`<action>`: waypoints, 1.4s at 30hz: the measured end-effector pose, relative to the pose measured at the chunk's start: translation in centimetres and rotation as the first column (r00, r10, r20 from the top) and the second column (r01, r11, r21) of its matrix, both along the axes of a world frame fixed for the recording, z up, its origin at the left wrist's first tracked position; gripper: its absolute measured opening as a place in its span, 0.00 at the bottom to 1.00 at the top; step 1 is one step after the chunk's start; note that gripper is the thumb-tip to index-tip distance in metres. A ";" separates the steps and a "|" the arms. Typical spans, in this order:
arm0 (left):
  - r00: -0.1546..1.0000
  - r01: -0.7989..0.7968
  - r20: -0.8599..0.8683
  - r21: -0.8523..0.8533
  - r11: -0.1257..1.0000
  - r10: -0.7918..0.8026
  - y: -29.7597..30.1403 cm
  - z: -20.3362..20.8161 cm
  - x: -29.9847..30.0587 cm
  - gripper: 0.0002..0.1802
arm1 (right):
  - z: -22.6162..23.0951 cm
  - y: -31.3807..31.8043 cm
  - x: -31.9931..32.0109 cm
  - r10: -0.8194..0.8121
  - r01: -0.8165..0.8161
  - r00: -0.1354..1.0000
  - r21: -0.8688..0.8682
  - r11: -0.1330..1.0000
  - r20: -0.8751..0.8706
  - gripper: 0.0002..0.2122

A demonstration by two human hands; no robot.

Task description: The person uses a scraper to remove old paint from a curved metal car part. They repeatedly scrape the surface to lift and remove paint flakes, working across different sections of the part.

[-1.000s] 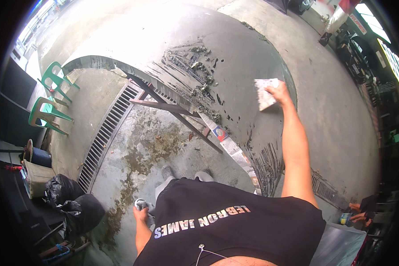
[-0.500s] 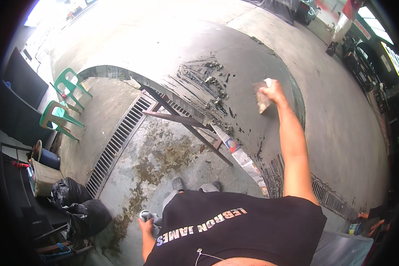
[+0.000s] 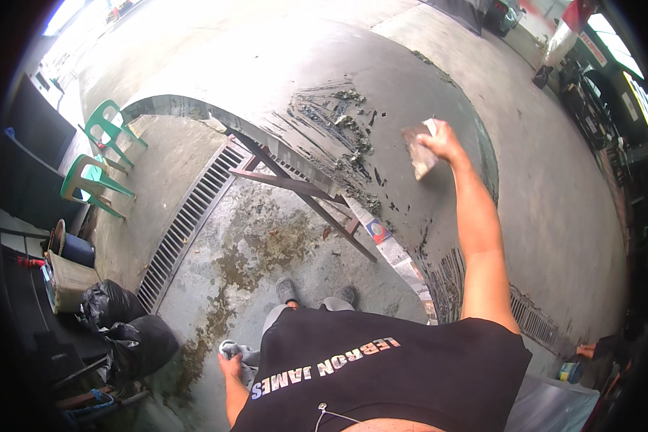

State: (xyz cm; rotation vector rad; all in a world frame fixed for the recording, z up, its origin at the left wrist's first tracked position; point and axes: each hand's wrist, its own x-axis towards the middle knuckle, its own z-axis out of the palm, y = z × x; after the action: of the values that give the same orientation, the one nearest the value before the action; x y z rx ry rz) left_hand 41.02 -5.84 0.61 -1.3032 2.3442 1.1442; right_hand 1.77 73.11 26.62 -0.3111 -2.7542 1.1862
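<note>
My right hand (image 3: 446, 142) is closed around a flat, wide-bladed trowel (image 3: 418, 155), its blade down against a large curved panel (image 3: 417, 108). A smooth, wet-looking grey coat covers much of the panel. Dark streaks and crumbly grey lumps (image 3: 356, 144) lie on it to the left of the trowel. Low by my left side, my left hand (image 3: 230, 365) grips a bunched grey cloth (image 3: 246, 354). Printed paper strips (image 3: 399, 263) line the panel's near edge.
A dark trestle (image 3: 295, 187) stands under the panel's edge. A floor drain grate (image 3: 187, 230) runs at left, with two green chairs (image 3: 93, 180) beyond it. Black bags (image 3: 140, 345) and a bin (image 3: 70, 284) sit lower left. Another person (image 3: 561, 43) stands far right.
The trowel has shifted slightly left and up across the panel, and its blade shows sharper now. My left hand, still holding the cloth, has moved a little to the left.
</note>
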 end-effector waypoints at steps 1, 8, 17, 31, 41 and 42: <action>1.000 -0.003 0.017 0.022 1.000 0.003 0.0 0.1 0.1 0.50 | -0.7 -0.9 0.5 0.029 -0.028 0.999 0.039 0.999 -0.031 0.17; 0.994 0.049 0.095 0.057 0.997 -0.054 -0.1 -0.8 0.6 0.51 | -1.5 -0.5 0.6 -0.012 0.008 1.000 -0.145 0.989 -0.021 0.17; 0.999 -0.017 0.053 0.115 0.993 0.011 1.5 -0.6 -1.4 0.54 | -3.2 -3.0 0.9 0.221 -0.230 0.972 -0.138 0.963 -0.073 0.11; 0.972 0.225 0.050 0.104 0.969 -0.231 0.8 -7.3 -8.8 0.48 | 4.3 -7.5 14.0 -0.272 0.265 0.925 -0.064 0.962 -0.266 0.16; 0.908 0.420 -0.056 0.119 0.900 -0.416 4.4 -6.8 -19.8 0.44 | 3.6 -14.4 16.3 -0.351 0.389 0.919 0.270 0.881 -0.179 0.13; 0.904 0.427 -0.074 0.126 0.895 -0.421 4.3 -6.4 -20.0 0.44 | 3.4 -14.8 16.4 -0.353 0.376 0.926 0.261 0.889 -0.134 0.13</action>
State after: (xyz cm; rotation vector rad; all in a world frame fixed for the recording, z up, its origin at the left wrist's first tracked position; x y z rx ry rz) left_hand 20.98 -1.50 -5.74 -0.6724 2.3651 1.1706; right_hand 18.19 58.29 30.01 -0.6919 -2.5871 0.6865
